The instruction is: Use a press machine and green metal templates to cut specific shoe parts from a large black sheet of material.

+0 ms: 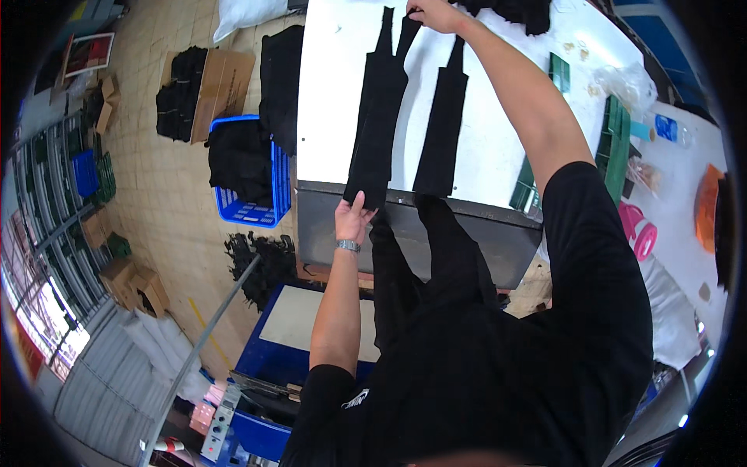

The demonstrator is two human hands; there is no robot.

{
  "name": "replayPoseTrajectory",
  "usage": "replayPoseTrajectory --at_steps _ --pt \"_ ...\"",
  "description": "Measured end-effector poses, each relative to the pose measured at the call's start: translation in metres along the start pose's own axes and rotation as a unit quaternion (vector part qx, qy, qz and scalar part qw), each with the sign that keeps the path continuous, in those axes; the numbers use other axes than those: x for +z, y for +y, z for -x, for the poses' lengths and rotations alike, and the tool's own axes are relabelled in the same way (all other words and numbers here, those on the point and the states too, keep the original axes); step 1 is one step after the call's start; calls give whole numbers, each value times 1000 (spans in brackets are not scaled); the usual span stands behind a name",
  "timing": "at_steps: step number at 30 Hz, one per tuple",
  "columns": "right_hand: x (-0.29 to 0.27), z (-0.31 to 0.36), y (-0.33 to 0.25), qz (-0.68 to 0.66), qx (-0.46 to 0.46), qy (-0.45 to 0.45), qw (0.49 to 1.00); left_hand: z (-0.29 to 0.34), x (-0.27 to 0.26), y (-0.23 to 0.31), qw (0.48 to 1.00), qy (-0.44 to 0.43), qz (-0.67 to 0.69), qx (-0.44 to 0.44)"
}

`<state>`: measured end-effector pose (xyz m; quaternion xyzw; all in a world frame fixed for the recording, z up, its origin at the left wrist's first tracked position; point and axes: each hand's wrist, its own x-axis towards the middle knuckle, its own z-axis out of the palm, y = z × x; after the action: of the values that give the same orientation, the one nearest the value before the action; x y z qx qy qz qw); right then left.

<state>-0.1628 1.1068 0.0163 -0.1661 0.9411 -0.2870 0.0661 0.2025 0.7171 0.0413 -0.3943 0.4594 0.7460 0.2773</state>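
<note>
A long black cut piece of fabric (380, 117) with two narrow strips at its far end lies over the white table (331, 101). My left hand (355, 218) is closed on its near end, thumb on top, at the table's front edge. Far off, my right hand (437, 14) pinches the tip of its right strip. To the right, apart from it, a second black fabric piece (442, 132) lies flat, its near end at the same edge. Beyond my right hand sits a dark fabric pile (525, 12), partly cut off by the frame.
Left of the table stands a blue basket (284, 183) heaped with black fabric, beside a cardboard box (231, 86). Black scraps (268, 268) lie on the floor. Green plastic crates (613, 148) and a clear plastic bag (626, 84) border the right side, near a pink jug (640, 232).
</note>
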Motion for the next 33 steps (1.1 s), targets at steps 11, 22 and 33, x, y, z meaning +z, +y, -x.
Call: replayPoseTrajectory --at_steps 11,22,33 --pt "64 15 -19 98 26 310 945 9 -11 -2 987 73 -142 -35" --pt "18 542 -254 28 353 62 933 6 -42 24 910 -177 -363 -89" --pt "103 706 -718 55 833 471 286 -48 107 92 695 -331 -632 -91"
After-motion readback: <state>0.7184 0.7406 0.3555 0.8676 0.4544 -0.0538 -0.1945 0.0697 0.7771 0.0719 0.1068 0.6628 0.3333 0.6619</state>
